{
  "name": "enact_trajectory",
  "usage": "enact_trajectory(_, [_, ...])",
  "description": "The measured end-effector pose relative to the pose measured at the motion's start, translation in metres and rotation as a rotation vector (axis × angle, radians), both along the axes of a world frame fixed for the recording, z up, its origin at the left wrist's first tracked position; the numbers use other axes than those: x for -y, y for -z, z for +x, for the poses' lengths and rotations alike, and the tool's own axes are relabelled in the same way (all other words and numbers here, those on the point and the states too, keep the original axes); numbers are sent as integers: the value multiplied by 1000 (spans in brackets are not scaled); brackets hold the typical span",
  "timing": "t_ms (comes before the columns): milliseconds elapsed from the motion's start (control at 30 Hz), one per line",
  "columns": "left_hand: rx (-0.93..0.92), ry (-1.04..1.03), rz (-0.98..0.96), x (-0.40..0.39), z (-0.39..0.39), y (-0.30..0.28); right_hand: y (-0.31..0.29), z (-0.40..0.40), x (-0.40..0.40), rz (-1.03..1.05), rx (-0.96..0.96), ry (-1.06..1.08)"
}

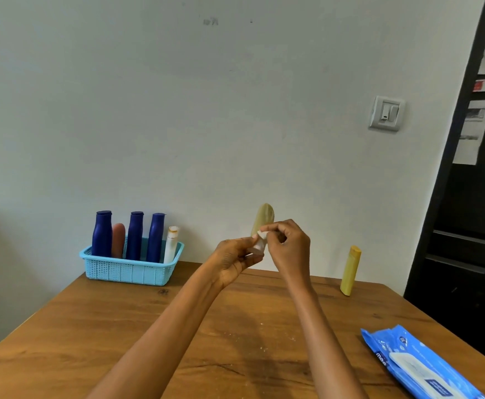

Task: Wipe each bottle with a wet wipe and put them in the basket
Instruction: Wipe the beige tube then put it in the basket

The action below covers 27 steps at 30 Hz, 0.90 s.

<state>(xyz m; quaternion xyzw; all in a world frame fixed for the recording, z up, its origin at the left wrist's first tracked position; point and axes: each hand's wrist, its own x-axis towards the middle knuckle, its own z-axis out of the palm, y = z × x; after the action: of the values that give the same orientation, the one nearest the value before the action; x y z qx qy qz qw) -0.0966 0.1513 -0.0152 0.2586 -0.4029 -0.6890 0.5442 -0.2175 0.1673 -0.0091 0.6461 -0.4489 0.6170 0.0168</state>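
Note:
Above the middle of the table my left hand [233, 259] grips the lower end of a pale beige bottle [263, 216] that points upward. My right hand [289, 244] pinches a white wet wipe [260, 240] against the bottle's lower part. A yellow bottle [350, 270] stands upright on the table to the right. The light blue basket [129, 272] at the back left holds three dark blue bottles [134, 236], a reddish-brown bottle [118, 240] and a white bottle [171, 244], all upright.
A blue pack of wet wipes [417, 367] lies at the near right corner of the wooden table [120, 335]. The wall stands just behind the table. A dark door [471, 226] is at the right.

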Motion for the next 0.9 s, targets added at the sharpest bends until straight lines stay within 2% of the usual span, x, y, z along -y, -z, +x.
enact_trajectory(100, [-51,23,7,0,-1,-4,2,3,0,-77,-141,-55])
enact_trajectory(167, [-36,35,-8,0,0,-6,4,0,2,-123,-155,-20])
enact_trajectory(300, [72,97,-38,-4,2,-5,9,-18,5,-163,14,114])
enact_trajectory(400, [69,115,-40,-4,0,-4,11,-21,3,-135,97,93])
enact_trajectory(500, [30,90,-47,0,0,-5,7,-5,-2,-123,109,8])
enact_trajectory(667, [31,42,-33,2,5,-1,2,5,-4,-33,16,-55])
enact_trajectory(900, [69,113,-19,-6,-5,-1,-5,-2,1,-164,251,73])
